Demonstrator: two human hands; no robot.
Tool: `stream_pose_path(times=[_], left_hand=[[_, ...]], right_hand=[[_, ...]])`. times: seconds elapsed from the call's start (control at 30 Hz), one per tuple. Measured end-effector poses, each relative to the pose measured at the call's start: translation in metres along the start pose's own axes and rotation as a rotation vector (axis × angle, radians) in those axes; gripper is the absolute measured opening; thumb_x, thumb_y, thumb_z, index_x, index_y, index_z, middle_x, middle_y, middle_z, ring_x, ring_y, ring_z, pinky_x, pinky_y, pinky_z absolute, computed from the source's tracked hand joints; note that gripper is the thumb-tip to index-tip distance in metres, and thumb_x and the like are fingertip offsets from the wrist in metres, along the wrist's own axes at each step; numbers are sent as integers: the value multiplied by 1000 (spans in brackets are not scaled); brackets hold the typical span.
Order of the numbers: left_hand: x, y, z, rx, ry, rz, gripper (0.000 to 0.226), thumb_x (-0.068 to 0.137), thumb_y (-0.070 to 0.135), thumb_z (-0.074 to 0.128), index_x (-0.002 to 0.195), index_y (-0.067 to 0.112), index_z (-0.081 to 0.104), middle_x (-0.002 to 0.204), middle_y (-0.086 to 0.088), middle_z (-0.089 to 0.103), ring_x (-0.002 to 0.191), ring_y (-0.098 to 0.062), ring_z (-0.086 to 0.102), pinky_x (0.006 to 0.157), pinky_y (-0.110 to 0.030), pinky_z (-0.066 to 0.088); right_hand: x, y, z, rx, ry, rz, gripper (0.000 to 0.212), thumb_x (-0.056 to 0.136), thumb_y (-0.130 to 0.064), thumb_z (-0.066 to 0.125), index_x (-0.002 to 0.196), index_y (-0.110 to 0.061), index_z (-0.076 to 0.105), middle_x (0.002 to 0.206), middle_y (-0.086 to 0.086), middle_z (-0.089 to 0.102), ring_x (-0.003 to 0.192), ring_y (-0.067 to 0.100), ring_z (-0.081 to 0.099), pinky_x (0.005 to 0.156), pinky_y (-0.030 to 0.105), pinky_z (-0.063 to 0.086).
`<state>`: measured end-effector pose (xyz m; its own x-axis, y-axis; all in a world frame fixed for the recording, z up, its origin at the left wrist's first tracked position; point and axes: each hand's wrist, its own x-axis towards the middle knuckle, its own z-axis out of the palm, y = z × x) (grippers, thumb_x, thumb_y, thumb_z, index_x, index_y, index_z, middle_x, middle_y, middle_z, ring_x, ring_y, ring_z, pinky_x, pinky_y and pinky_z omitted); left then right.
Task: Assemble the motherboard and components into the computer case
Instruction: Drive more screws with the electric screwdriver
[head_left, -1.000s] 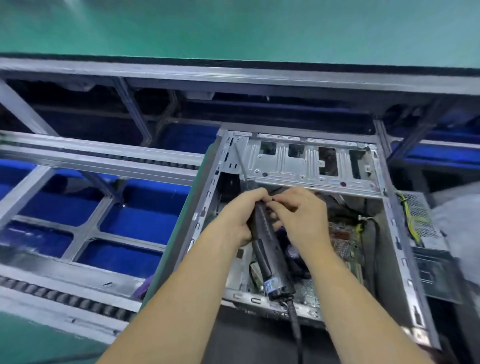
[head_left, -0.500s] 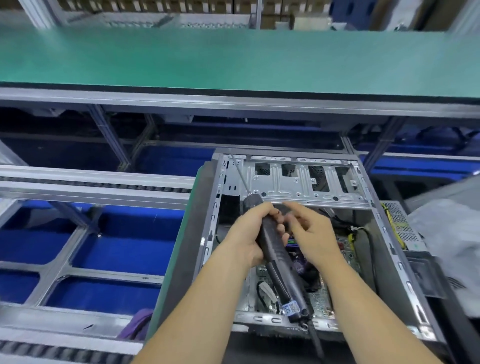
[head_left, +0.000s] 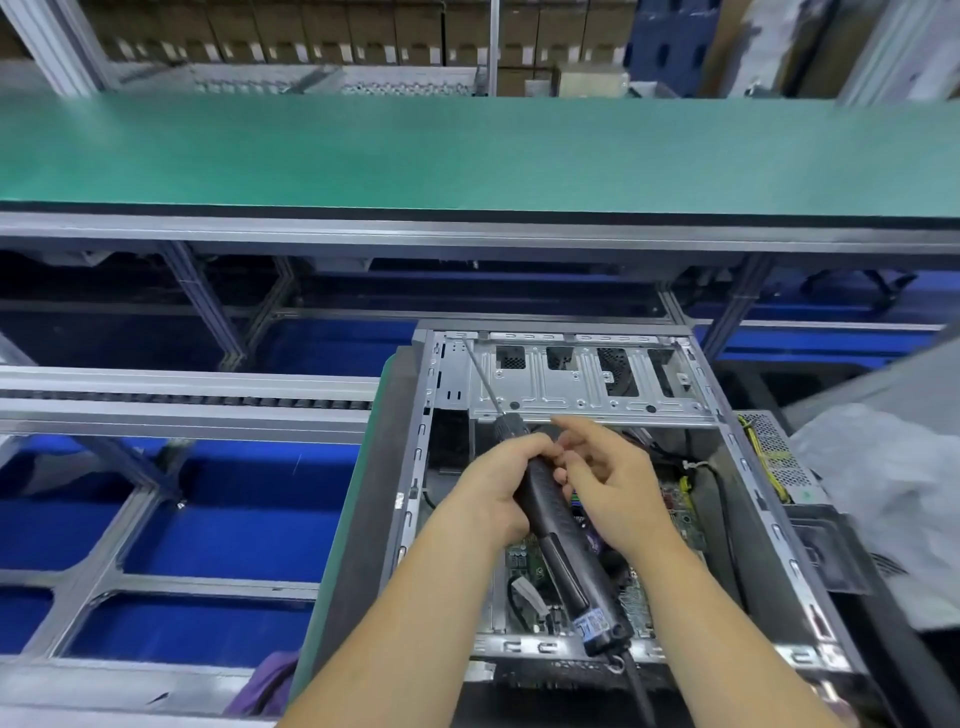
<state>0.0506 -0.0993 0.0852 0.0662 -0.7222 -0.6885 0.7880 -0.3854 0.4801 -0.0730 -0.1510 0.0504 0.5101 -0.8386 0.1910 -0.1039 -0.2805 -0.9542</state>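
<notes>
An open grey computer case (head_left: 779, 530) lies in front of me with a motherboard (head_left: 524, 558) inside, mostly hidden by my arms. My left hand (head_left: 498, 488) grips the upper part of a black electric screwdriver (head_left: 569, 551). Its long thin bit reaches up to the case's far left corner (head_left: 462, 340). My right hand (head_left: 608, 483) is beside the tool, its fingers loosely spread and touching the barrel near my left fingers. A silver drive bracket (head_left: 587, 384) spans the far end of the case.
A green conveyor belt (head_left: 467, 150) runs across behind the case. Grey metal rails and blue bins (head_left: 218, 525) are at the left. A power supply (head_left: 774, 452) with yellow wires and a white bag (head_left: 883, 499) sit to the right. The screwdriver's cable (head_left: 641, 691) hangs toward me.
My head has tilted up, so the case sits lower in view. My right hand has loosened from its pinch near the tool and its fingers have spread. The left hand keeps its grip.
</notes>
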Motion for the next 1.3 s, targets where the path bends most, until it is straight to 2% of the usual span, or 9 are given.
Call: stream_pose_path(times=[0.2, 0.33, 0.47, 0.6, 0.77, 0.9, 0.97, 1.17, 1.3], left_hand=[[5, -1, 7, 43, 7, 7, 9, 81, 2, 63, 74, 5, 59, 64, -7, 56, 48, -15, 51, 53, -26, 49], [7, -1, 11, 49, 3, 17, 5, 84, 5, 64, 88, 4, 64, 70, -7, 56, 47, -15, 53, 53, -25, 49], [5, 1, 17, 46, -24, 14, 10, 82, 16, 72, 83, 6, 72, 72, -6, 61, 60, -17, 58, 60, -27, 53], [2, 4, 16, -43, 0, -15, 43, 71, 40, 84, 90, 4, 69, 73, -9, 63, 60, -21, 58, 67, -34, 53], [1, 8, 11, -161, 0, -51, 84, 77, 78, 54, 100, -2, 65, 73, -13, 64, 59, -24, 59, 64, -33, 53], [-3, 7, 5, -299, -96, -52, 68, 90, 56, 35, 98, -6, 60, 88, -24, 68, 69, -33, 64, 68, -40, 56], [-5, 4, 6, -332, -131, -50, 60, 93, 43, 32, 102, -9, 60, 90, -29, 68, 73, -43, 69, 63, -52, 58], [12, -2, -8, -338, 96, 17, 49, 94, 37, 31, 110, -2, 57, 81, -15, 59, 68, -28, 57, 66, -36, 53], [16, -6, -13, -324, 169, 68, 51, 97, 36, 33, 117, -2, 61, 97, -21, 64, 85, -34, 63, 74, -45, 54]], right_hand=[[9, 9, -15, 51, 43, 70, 40, 95, 7, 59, 100, -30, 73, 81, -6, 74, 67, 7, 69, 63, 19, 52], [12, 15, -13, 54, 40, 79, 54, 95, 9, 56, 94, -41, 76, 89, -5, 75, 75, 9, 72, 68, 19, 57], [16, 23, -14, -137, -126, 86, 81, 93, 7, 54, 125, -68, 54, 96, -21, 67, 86, 3, 64, 80, 11, 50], [19, 25, -11, -175, -269, 119, 95, 94, 5, 55, 134, -78, 31, 104, -28, 58, 77, -2, 58, 72, 14, 50], [14, 19, -16, 18, -74, 78, 74, 91, 14, 48, 125, -50, 63, 106, -3, 69, 79, 10, 67, 71, 21, 55], [4, 6, -20, 136, -91, 12, 30, 86, -35, 66, 115, -40, 73, 96, 3, 70, 70, 9, 61, 63, 22, 51], [3, 2, -16, -28, -116, 23, 41, 81, -54, 65, 121, -43, 68, 96, 3, 63, 75, 9, 60, 70, 23, 51], [-3, 1, -17, -27, -401, 167, 75, 74, -60, 68, 143, -58, 39, 55, -2, 59, 54, 4, 54, 58, 15, 42], [-5, -1, -12, 61, -554, 247, 79, 79, -44, 73, 144, -64, 33, 76, -12, 71, 67, 5, 63, 69, 16, 49]])
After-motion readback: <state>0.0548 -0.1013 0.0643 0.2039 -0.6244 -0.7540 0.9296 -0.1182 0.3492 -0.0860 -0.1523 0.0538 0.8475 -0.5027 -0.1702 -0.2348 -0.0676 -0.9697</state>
